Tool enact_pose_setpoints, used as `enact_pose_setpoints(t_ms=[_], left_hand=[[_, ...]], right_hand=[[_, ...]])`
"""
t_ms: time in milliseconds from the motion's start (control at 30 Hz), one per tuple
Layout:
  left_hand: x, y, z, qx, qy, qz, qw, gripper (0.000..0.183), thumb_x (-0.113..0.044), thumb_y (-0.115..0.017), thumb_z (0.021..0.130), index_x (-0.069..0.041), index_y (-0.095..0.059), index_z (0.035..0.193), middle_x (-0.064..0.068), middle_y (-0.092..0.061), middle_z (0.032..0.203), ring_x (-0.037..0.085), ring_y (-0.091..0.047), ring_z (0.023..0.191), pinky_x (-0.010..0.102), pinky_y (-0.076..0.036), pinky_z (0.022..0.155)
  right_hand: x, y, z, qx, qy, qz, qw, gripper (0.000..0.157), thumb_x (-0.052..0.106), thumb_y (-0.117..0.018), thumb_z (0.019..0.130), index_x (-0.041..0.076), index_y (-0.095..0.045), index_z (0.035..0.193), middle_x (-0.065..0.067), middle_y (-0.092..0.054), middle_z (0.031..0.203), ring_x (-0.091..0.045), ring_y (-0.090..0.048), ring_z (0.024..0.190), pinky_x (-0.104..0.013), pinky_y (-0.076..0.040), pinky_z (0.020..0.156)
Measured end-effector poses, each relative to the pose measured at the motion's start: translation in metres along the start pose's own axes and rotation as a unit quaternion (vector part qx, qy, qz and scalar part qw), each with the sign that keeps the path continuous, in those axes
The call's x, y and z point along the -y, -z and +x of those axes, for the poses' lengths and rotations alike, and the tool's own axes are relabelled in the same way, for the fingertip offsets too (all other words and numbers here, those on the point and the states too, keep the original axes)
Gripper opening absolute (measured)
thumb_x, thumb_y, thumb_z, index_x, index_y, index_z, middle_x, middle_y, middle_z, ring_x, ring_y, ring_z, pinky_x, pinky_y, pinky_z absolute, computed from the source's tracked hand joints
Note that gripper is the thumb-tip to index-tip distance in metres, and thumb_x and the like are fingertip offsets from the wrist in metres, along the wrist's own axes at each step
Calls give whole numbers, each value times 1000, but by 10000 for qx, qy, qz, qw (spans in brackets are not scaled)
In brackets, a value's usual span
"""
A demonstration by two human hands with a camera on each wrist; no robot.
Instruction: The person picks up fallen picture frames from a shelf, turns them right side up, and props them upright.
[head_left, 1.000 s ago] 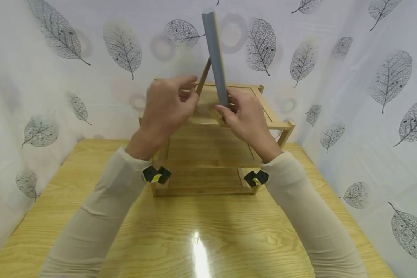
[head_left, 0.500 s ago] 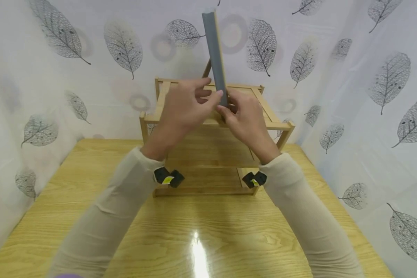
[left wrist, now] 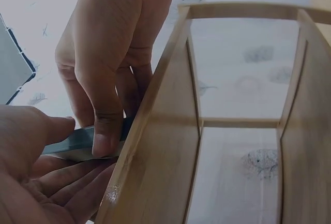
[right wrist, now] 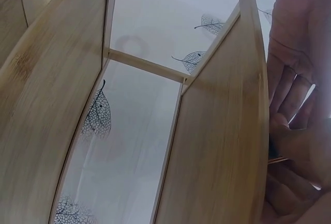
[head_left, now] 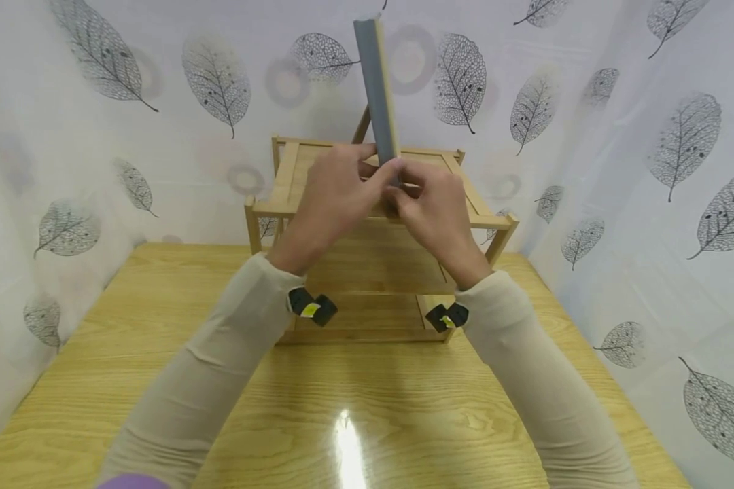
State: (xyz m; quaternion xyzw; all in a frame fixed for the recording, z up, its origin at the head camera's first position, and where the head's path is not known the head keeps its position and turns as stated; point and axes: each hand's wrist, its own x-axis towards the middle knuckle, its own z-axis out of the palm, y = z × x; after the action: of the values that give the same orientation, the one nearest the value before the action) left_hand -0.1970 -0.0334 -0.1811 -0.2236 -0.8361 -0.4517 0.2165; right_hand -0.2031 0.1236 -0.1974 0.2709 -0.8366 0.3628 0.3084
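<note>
A blue-grey picture frame [head_left: 375,88], seen edge-on with a pale yellow border, stands tilted over the top tier of a wooden shelf rack [head_left: 293,193]. Behind it leans a wooden strut [head_left: 363,127]. My right hand [head_left: 435,204] pinches the frame's lower end from the right, thumb in front. From the left, my left hand [head_left: 340,197] grips the same end, its thumb meeting the right fingers. In the left wrist view both hands close round the frame's edge [left wrist: 77,142], beside the rack's top board. The right wrist view shows the frame mostly hidden behind fingers [right wrist: 292,146].
The rack's lower tiers [head_left: 367,316] stand below the hands on a glossy wooden table [head_left: 404,407]. Leaf-print curtains [head_left: 214,81] enclose the back and both sides. A purple rounded shape [head_left: 132,482] shows at the lower left edge.
My left hand has moved right, from beside the strut to the frame's lower end, where it now grips. My right hand and the frame have hardly moved.
</note>
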Motion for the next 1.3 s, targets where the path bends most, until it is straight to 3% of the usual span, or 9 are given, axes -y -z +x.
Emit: enact_pose_setpoints(t_ms=[300,733,1033,1300], left_hand=[[3,-3,1,-17,-4,-62,10000,33,-33,-69,98,-3,-74,111,10,-77,101,16,-75,87,28,-59,67],[4,-2,1,42,75,-275,9996,31,-31,-66,100,-3,-73,113,9,-76,106,16,-74,93,29,-60,70],[6,-2,2,86,170,-292,9994,32,-31,-64,102,-3,-70,116,9,-75,108,13,-73,91,25,-59,66],[7,0,2,94,266,-244,9993,35,-30,-63,102,-1,-66,122,11,-73,115,16,-73,98,26,-60,73]], right_hand=[[-4,-1,-1,-381,91,274,9989,17,-1,-76,86,1,-80,102,-12,-77,96,-22,-76,89,-28,-62,74],[-6,2,-2,-314,-84,919,9952,16,5,-81,86,3,-81,102,-10,-77,96,-20,-76,86,-23,-61,73],[-9,4,-2,-285,81,832,9961,17,3,-82,85,2,-80,102,-10,-77,96,-19,-75,88,-23,-60,76],[-13,10,-2,-433,-60,539,9976,14,4,-80,87,1,-80,101,-11,-77,96,-21,-76,83,-19,-59,74]])
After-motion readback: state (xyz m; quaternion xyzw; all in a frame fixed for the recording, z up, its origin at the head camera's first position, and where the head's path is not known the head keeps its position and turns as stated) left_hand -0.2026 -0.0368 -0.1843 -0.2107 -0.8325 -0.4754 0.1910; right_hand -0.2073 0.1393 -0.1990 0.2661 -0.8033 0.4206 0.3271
